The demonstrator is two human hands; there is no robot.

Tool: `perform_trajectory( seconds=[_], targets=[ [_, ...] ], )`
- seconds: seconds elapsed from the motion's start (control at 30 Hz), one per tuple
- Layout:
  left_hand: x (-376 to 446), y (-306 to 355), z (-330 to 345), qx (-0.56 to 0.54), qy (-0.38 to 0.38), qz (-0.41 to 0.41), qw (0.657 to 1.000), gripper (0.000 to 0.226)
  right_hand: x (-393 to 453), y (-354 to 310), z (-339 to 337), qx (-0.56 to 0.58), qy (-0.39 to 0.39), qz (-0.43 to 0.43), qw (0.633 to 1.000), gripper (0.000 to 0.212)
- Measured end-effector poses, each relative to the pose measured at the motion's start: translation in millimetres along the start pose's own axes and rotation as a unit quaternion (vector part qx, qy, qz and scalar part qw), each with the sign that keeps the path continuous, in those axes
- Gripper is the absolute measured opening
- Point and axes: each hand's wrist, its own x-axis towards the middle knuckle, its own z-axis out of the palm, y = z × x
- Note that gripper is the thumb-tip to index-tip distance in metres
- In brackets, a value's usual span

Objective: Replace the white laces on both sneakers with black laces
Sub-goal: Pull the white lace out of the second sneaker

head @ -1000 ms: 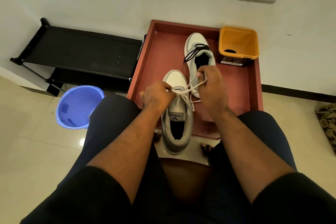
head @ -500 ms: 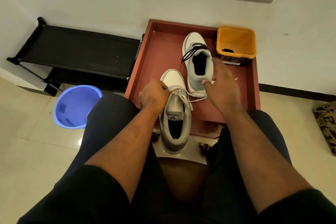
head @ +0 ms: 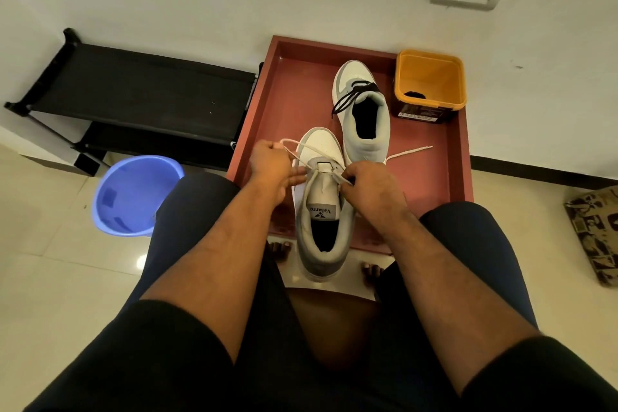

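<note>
On the near edge of the red tray [head: 287,104] stands the near sneaker [head: 322,211], its heel hanging toward the person. Its white lace [head: 406,152] runs both ways from the lowest eyelets: the left hand [head: 272,165] pinches a loop at the shoe's left, and the right hand [head: 369,189] pinches the strand at the right eyelets, the loose tip lying far right on the tray. Farther off, the far sneaker [head: 366,130] carries a black lace [head: 351,95]; something dark, perhaps more lace, sits in the orange tub [head: 429,77].
</note>
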Motion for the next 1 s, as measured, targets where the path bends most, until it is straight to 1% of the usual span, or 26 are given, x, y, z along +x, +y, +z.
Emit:
perform_trajectory(
  seconds=[0.07, 0.1, 0.17, 0.2, 0.23, 0.3, 0.37, 0.4, 0.43, 0.47, 0.53, 0.57, 0.6, 0.67, 0.77, 0.9, 1.0],
  targets=[
    [-3, 13, -7, -0.120, 0.034, 0.020, 0.992, 0.016, -1, 1, -3, -0.003, 0.001, -0.001, 1.000, 0.016],
    [-4, 20, -11, -0.189, 0.059, 0.048, 0.979, 0.015, -1, 1, -4, -0.005, 0.001, -0.001, 1.000, 0.016],
    [-4, 32, -22, -0.302, 0.119, 0.117, 0.939, 0.014, 0, 3, -4, -0.002, 0.001, 0.005, 1.000, 0.015],
    [-3, 35, -27, -0.320, 0.154, 0.153, 0.922, 0.014, 1, 4, -4, 0.001, 0.001, 0.008, 1.000, 0.015],
    [-1, 37, -31, -0.309, 0.185, 0.187, 0.914, 0.013, 1, 4, -4, 0.002, 0.000, 0.010, 1.000, 0.015],
    [1, 35, -33, -0.230, 0.218, 0.251, 0.915, 0.013, 1, 4, -4, 0.000, 0.000, 0.013, 1.000, 0.015],
    [2, 29, -28, -0.066, 0.221, 0.312, 0.922, 0.038, 1, 3, -4, 0.003, 0.002, 0.012, 1.000, 0.016],
    [3, 25, -24, 0.045, 0.210, 0.341, 0.915, 0.048, 1, 3, -4, 0.006, 0.004, 0.012, 1.000, 0.016],
    [4, 20, -19, 0.155, 0.182, 0.358, 0.903, 0.048, 1, 3, -4, 0.009, 0.006, 0.013, 1.000, 0.016],
    [5, 14, -15, 0.250, 0.129, 0.355, 0.891, 0.042, 1, 3, -4, 0.009, 0.007, 0.013, 1.000, 0.016],
    [11, 0, -8, 0.388, -0.005, 0.289, 0.875, 0.028, 0, 3, -4, 0.008, 0.008, 0.013, 1.000, 0.014],
    [13, -7, -5, 0.432, -0.046, 0.249, 0.865, 0.023, 0, 3, -4, 0.007, 0.008, 0.012, 1.000, 0.014],
    [15, -13, -4, 0.460, -0.067, 0.215, 0.859, 0.020, 0, 3, -5, 0.008, 0.008, 0.012, 1.000, 0.014],
    [15, -19, -2, 0.473, -0.074, 0.188, 0.858, 0.018, 0, 4, -5, 0.012, 0.009, 0.014, 1.000, 0.013],
    [14, -16, -3, 0.481, -0.064, 0.199, 0.852, 0.011, 1, 3, -4, 0.013, 0.009, 0.013, 1.000, 0.013],
    [16, -17, -3, 0.495, -0.058, 0.196, 0.845, 0.020, 1, 2, -4, 0.018, 0.007, 0.017, 1.000, 0.013],
    [18, -18, -3, 0.527, -0.066, 0.206, 0.822, 0.022, 1, 3, -3, 0.019, 0.010, 0.020, 1.000, 0.011]
  ],
)
